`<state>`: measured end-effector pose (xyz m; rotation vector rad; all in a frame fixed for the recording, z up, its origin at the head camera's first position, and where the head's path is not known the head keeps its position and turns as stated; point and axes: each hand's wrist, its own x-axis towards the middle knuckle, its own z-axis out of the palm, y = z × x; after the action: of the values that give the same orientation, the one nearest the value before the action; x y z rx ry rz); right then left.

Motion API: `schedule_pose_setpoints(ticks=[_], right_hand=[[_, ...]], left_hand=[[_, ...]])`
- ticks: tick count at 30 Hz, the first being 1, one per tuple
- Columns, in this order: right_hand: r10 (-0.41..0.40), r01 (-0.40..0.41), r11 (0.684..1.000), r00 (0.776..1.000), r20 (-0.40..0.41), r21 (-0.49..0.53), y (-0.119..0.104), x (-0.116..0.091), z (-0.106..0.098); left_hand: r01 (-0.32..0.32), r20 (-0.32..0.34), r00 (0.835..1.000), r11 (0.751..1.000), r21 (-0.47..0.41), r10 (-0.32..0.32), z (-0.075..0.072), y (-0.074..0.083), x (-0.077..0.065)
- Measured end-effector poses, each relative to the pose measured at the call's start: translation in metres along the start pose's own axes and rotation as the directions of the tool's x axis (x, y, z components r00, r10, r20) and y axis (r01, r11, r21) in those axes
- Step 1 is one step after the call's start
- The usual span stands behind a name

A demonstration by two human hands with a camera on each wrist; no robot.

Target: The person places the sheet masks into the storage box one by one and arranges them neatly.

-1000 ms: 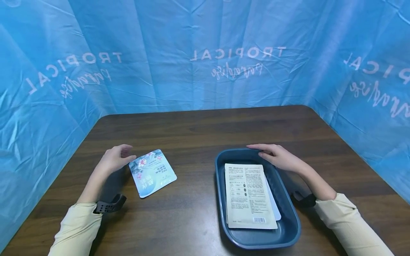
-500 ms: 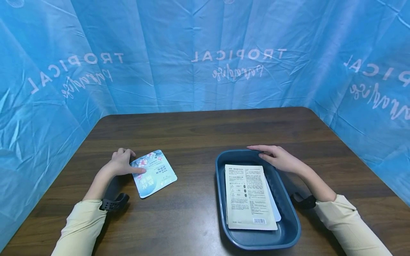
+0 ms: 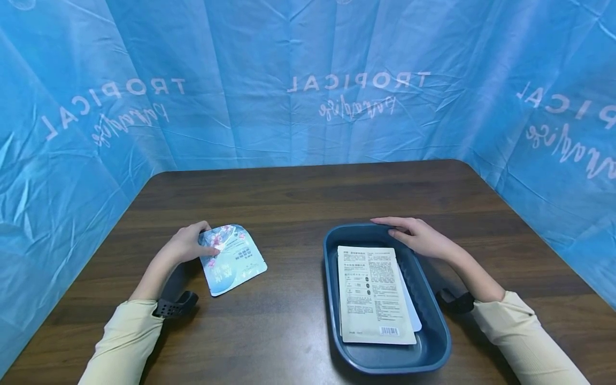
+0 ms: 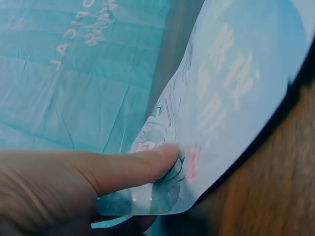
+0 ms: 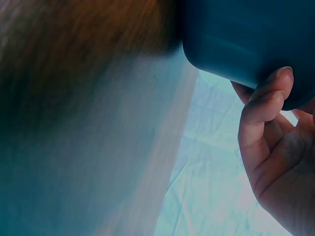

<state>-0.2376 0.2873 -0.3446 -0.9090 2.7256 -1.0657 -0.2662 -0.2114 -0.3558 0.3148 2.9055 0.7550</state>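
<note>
My left hand (image 3: 186, 245) pinches the left corner of a light-blue sheet mask packet (image 3: 238, 264) printed with pink flowers. Its thumb (image 4: 142, 169) lies on top of the packet, while the other fingers are mostly hidden beneath. The packet bends near the thumb, and its right part lies low over the table. At the far right corner of a dark blue plastic tray (image 3: 435, 342), my right hand (image 3: 421, 235) holds the rim. Curled fingers (image 5: 266, 105) lie against the tray's outer wall in the right wrist view.
Inside the tray a cream packet (image 3: 375, 299) with printed text and a barcode lies over a paler packet (image 3: 411, 307). The brown wooden table (image 3: 289, 214) is bordered by blue plastic sheeting (image 3: 260, 107) at the back and sides.
My left hand has moved right onto the flowered packet, its thumb coming over the top, and the packet's left corner now curves up. The right hand and tray stay put.
</note>
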Motion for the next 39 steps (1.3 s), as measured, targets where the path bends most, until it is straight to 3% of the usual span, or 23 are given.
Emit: schedule_pose_setpoints(ticks=[3,5,8,11,21,26,31,33,35,39], right_hand=[[0.0,0.0,1.0,1.0,0.0,-0.002,-0.001,0.001,0.0],[0.001,-0.001,1.0,1.0,0.0,-0.006,-0.001,0.001,0.0],[0.002,-0.002,1.0,1.0,0.001,-0.009,0.0,0.002,0.0],[0.005,-0.005,1.0,1.0,0.002,-0.008,0.001,0.003,-0.001],[0.004,-0.004,1.0,1.0,0.002,0.007,0.002,0.002,-0.001],[-0.002,0.002,1.0,1.0,0.001,0.003,0.002,0.002,-0.001],[0.0,0.0,1.0,1.0,0.004,0.001,0.003,0.002,-0.001],[0.001,-0.001,1.0,1.0,0.005,0.002,0.003,0.001,-0.001],[0.002,-0.002,1.0,1.0,0.004,0.002,0.004,0.001,-0.001],[0.002,-0.002,1.0,1.0,0.005,0.002,0.004,0.001,0.0]], left_hand=[[-0.028,-0.037,0.999,0.997,-0.068,0.025,0.0,0.002,0.001],[-0.047,-0.063,0.997,0.986,-0.162,0.038,-0.001,0.002,0.001],[-0.085,-0.105,0.993,0.935,-0.343,0.052,-0.006,0.002,0.0],[-0.108,-0.123,0.991,0.878,-0.466,0.057,-0.012,0.005,-0.001],[-0.065,-0.055,0.998,0.768,-0.637,0.039,-0.021,0.023,-0.004],[-0.056,-0.015,0.998,0.674,-0.737,0.066,-0.021,0.034,-0.006],[-0.041,0.026,0.993,0.546,-0.837,0.115,-0.019,0.049,-0.007],[-0.032,0.038,0.991,0.505,-0.862,0.128,-0.018,0.055,-0.007],[-0.022,0.05,0.989,0.474,-0.88,0.14,-0.017,0.062,-0.006],[-0.011,0.065,0.986,0.447,-0.894,0.154,-0.012,0.077,-0.004]])
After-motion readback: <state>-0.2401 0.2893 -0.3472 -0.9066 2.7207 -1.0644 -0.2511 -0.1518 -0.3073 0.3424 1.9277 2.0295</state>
